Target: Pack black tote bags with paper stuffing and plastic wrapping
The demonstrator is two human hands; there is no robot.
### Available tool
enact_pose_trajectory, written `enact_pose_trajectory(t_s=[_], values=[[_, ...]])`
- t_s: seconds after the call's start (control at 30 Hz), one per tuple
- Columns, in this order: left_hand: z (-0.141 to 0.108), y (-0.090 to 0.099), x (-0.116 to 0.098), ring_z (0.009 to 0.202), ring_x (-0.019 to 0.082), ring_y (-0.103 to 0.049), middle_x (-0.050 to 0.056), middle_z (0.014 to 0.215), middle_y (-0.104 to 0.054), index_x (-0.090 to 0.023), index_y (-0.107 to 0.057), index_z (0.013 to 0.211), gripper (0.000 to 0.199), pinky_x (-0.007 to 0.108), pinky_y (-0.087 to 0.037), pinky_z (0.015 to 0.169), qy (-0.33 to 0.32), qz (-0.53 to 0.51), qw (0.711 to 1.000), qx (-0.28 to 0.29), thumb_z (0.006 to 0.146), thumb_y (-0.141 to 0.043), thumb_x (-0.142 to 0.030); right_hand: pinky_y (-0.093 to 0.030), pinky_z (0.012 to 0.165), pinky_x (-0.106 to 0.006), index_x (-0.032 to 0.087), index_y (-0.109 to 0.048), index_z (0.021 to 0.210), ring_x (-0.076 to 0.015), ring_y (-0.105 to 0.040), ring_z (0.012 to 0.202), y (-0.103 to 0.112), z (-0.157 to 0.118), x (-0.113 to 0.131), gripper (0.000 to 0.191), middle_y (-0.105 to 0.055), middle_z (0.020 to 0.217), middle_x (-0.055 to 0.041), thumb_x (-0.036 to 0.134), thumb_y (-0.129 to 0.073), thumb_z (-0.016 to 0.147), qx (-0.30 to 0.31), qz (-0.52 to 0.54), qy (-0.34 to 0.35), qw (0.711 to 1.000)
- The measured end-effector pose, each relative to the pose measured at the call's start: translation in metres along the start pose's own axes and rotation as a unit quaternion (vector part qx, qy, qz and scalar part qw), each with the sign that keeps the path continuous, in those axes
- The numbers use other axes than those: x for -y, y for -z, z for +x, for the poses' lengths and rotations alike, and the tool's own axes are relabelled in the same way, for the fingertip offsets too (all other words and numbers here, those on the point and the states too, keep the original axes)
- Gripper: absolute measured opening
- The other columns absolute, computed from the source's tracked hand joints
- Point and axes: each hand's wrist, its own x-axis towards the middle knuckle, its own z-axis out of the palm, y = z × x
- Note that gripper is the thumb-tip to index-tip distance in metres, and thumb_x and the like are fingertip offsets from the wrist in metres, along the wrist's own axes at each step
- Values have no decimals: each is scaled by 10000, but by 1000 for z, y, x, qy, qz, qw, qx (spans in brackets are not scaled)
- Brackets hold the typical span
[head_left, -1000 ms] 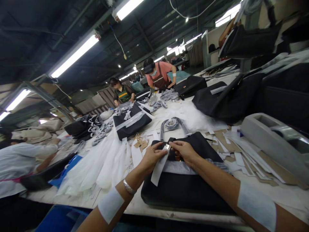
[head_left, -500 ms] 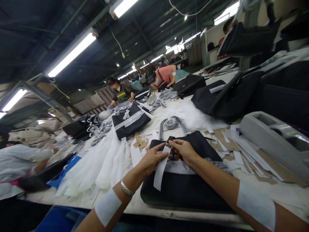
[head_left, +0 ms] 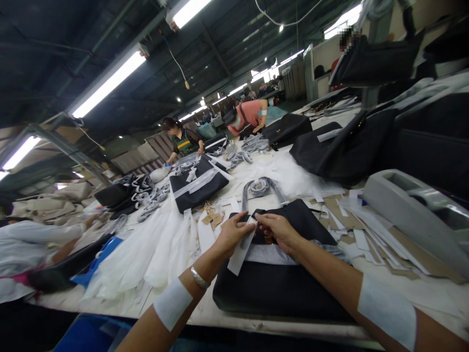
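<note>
A black bag (head_left: pixel 278 286) lies on the table's front edge, with a grey-wrapped handle (head_left: pixel 259 187) behind it. My left hand (head_left: pixel 235 235) pinches a white paper strip (head_left: pixel 242 253), which hangs down over the bag's left side. Close beside it, my right hand (head_left: pixel 279 231) has its thumb and forefinger closed at the bag's dark tab near the strip's upper end; what exactly they grip is too small to tell. Gold-coloured hardware (head_left: pixel 269 240) shows below the right fingers. Clear film (head_left: pixel 271 254) crosses the bag's front.
White strips and brown card (head_left: pixel 381 239) are spread at the right, beside a grey tape dispenser (head_left: pixel 414 205). White bags (head_left: pixel 146 244) and a blue tray (head_left: pixel 97 261) lie left. Another black bag (head_left: pixel 200 188) sits behind. Other people work around the table.
My left hand has shifted slightly up and left, swinging the strip's lower end left and upward. My right hand stays nearly in place. At the far left a person has moved a little.
</note>
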Motion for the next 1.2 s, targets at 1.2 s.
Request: enact_pose_trajectory(t_s=[1.2], values=[[4, -12, 9, 624, 143, -643, 29, 739, -712, -104, -552, 1306, 795, 234, -476, 610, -12, -22, 999, -40, 624, -891, -333, -434, 480, -136, 132, -687, 686, -60, -560, 526, -3, -2, 5, 146, -640, 612, -6, 234, -755, 766, -75, 81, 4, 994]])
